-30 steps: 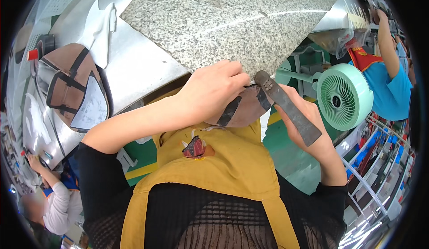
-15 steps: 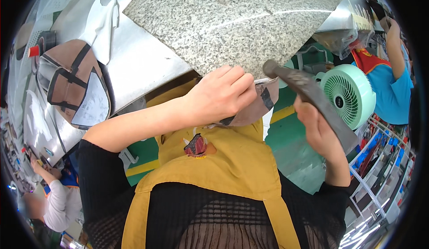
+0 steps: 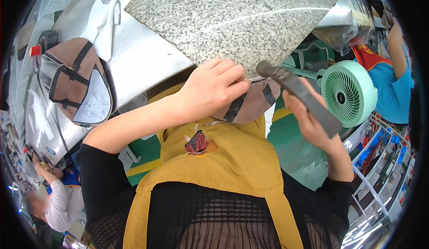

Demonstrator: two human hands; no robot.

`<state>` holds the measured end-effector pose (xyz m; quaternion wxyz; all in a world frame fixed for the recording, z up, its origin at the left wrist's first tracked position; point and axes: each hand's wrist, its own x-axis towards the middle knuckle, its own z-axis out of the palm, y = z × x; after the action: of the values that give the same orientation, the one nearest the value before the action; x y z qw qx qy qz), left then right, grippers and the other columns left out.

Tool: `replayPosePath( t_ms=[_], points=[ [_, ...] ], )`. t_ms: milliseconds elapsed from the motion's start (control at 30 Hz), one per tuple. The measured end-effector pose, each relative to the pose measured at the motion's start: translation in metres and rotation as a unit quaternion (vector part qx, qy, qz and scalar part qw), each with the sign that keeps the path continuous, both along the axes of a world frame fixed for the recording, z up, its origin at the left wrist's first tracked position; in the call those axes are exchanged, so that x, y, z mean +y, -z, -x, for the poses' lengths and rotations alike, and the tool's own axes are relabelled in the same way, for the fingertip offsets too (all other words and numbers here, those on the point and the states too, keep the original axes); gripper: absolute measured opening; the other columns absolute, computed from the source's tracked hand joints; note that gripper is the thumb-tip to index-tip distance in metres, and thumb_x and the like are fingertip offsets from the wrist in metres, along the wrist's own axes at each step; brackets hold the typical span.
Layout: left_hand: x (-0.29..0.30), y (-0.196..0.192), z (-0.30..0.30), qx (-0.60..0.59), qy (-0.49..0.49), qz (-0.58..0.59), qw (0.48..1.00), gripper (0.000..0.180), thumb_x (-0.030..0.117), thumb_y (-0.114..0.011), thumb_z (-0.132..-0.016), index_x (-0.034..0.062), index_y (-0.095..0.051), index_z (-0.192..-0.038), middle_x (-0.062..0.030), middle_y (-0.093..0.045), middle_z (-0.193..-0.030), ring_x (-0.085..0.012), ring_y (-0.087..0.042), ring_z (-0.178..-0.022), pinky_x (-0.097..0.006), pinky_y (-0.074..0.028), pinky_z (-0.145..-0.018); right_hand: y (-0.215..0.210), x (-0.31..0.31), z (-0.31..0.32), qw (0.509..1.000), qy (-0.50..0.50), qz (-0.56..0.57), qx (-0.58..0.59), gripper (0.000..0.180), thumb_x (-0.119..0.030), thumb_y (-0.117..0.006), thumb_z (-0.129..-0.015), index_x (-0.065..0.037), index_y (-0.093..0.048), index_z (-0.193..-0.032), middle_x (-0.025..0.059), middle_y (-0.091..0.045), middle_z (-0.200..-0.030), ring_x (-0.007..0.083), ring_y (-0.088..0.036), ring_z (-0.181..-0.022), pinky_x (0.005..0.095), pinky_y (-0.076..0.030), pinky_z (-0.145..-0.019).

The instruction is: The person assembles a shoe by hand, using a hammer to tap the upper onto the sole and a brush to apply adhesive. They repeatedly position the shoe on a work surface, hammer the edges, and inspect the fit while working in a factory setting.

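Observation:
My left hand [image 3: 214,86] is closed on a brown leather-like piece with black strips [image 3: 254,101] at the near edge of the speckled stone slab [image 3: 232,25]. The piece hangs down over my apron, its upper edge on the slab. In my right hand [image 3: 308,115] is a dark metal hammer [image 3: 299,92], held slantwise. Its rounded face is close above the slab's edge, just right of my left fingers. Whether it touches the piece I cannot tell. My right fingers hide its grip.
Left on the metal table [image 3: 143,50] lie similar brown pieces with black strips [image 3: 73,86] and a white cloth-like scrap [image 3: 103,25]. A mint-green fan [image 3: 344,94] stands at right. People work at far left [image 3: 62,204] and far right [image 3: 393,88].
The hammer and my right hand have shifted slightly left, with the hammer's face nearer my left fingers. My left hand has moved a little left and up, and more of the brown piece shows.

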<state>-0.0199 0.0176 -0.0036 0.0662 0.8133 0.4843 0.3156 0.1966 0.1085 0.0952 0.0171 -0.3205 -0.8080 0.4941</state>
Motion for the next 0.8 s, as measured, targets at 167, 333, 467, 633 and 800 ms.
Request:
replayPosePath(
  t_ms=[167, 333, 467, 633, 800],
  points=[
    [-0.001, 0.001, 0.0, 0.021, 0.025, -0.007, 0.999, 0.028, 0.01, -0.059, -0.067, 0.0076, -0.059, -0.095, -0.002, -0.051, -0.085, -0.0174, -0.053, -0.077, -0.029, -0.044, -0.065, -0.002, 0.0, 0.005, 0.997, -0.053, -0.002, -0.054, 0.033, 0.001, -0.052, -0.087, 0.0, -0.05, -0.12, 0.0164, -0.06, -0.099, 0.0346, -0.06, -0.075, 0.0345, -0.048, -0.067],
    [-0.004, 0.0, 0.001, 0.051, 0.025, 0.0, 0.998, 0.029, 0.011, -0.06, -0.067, 0.0075, -0.059, -0.096, -0.0019, -0.05, -0.085, -0.018, -0.052, -0.078, -0.03, -0.044, -0.07, -0.006, 0.007, 0.008, 0.992, -0.078, -0.091, 0.045, 0.039, 0.004, -0.054, -0.083, -0.002, -0.049, -0.122, 0.0176, -0.06, -0.095, 0.0373, -0.06, -0.077, 0.0369, -0.049, -0.069],
    [-0.002, -0.001, -0.002, 0.033, -0.005, -0.005, 0.999, 0.026, 0.01, -0.064, -0.068, 0.0094, -0.06, -0.094, -0.002, -0.051, -0.085, -0.0193, -0.052, -0.081, -0.034, -0.041, -0.08, 0.007, -0.001, 0.009, 0.993, -0.079, -0.027, -0.077, 0.041, -0.003, -0.056, -0.079, -0.003, -0.046, -0.118, 0.0187, -0.061, -0.091, 0.0394, -0.061, -0.08, 0.0404, -0.049, -0.066],
    [-0.004, -0.01, 0.004, -0.046, -0.022, 0.113, 0.992, 0.022, 0.008, -0.069, -0.071, 0.0114, -0.062, -0.091, -0.002, -0.053, -0.083, -0.0211, -0.052, -0.085, -0.036, -0.039, -0.084, 0.005, -0.002, 0.012, 0.995, -0.073, -0.041, -0.046, 0.023, -0.007, -0.05, -0.092, -0.001, -0.05, -0.114, 0.0185, -0.06, -0.083, 0.0361, -0.059, -0.07, 0.035, -0.046, -0.064],
    [-0.008, -0.001, 0.003, 0.009, -0.007, 0.024, 1.0, 0.026, 0.009, -0.066, -0.066, 0.0106, -0.062, -0.092, -0.0006, -0.052, -0.082, -0.0196, -0.052, -0.084, -0.038, -0.04, -0.086, 0.002, -0.004, 0.007, 0.999, -0.022, 0.037, -0.018, 0.023, -0.007, -0.05, -0.093, 0.001, -0.049, -0.114, 0.0146, -0.06, -0.087, 0.0268, -0.058, -0.073, 0.0324, -0.045, -0.066]
  ],
)
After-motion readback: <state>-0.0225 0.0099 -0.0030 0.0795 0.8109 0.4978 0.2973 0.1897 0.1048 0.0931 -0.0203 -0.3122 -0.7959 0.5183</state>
